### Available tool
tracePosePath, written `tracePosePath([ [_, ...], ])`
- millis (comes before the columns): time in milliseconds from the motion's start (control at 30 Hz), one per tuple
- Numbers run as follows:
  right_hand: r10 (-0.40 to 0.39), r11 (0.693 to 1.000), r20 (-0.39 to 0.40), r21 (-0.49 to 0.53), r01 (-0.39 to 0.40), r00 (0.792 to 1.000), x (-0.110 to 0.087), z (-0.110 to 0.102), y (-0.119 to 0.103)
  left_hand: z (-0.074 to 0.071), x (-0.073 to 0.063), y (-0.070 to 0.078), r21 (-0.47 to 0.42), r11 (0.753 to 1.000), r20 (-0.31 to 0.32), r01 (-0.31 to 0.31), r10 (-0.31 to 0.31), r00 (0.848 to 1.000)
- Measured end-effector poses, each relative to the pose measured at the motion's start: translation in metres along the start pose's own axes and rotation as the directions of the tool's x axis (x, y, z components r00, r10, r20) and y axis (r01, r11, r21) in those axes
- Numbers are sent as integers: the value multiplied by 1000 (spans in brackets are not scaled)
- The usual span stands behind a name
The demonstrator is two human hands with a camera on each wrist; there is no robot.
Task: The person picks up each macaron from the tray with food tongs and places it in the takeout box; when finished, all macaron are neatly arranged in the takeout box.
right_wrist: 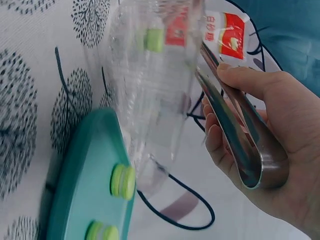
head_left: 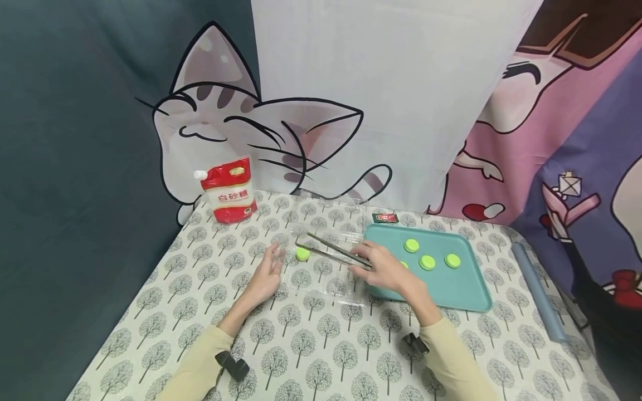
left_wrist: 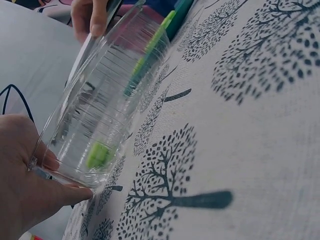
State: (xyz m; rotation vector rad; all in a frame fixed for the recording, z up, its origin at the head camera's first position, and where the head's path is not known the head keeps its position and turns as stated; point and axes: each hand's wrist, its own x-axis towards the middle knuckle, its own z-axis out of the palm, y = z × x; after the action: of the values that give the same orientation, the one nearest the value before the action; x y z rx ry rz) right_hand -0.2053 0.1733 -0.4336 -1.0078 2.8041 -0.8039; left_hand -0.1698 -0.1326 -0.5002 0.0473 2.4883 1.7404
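In the head view a clear plastic box (head_left: 326,299), its lid raised at the back, stands on the table. My left hand (head_left: 264,277) pinches the box's left wall between thumb and fingers, as the left wrist view shows. One green macaron-like round (head_left: 302,254) lies inside the box near that hand. My right hand (head_left: 383,267) holds metal tongs (right_wrist: 235,125) by their bent end, arms apart. The tongs point left over the box, tips close to the green round, with nothing seen between them.
Right of the box, a teal tray (head_left: 446,292) carries several green rounds (head_left: 427,262). A small green-and-red packet (head_left: 385,218) lies behind the tray. The red-and-white sugar bag (head_left: 229,192) stands at back left. A blue-grey roll (head_left: 539,292) lies along the table's right edge.
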Motion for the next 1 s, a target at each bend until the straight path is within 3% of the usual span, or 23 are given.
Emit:
tracePosePath([
  [367,14,1000,-156,8,-13,988,-34,-24,14,0,0,1,14,1000,-5,7,-7,1000],
  [1000,83,990,-371,-72,-118,925,-110,-56,49,0,-1,-1,11,1000,2,3,-3,1000],
])
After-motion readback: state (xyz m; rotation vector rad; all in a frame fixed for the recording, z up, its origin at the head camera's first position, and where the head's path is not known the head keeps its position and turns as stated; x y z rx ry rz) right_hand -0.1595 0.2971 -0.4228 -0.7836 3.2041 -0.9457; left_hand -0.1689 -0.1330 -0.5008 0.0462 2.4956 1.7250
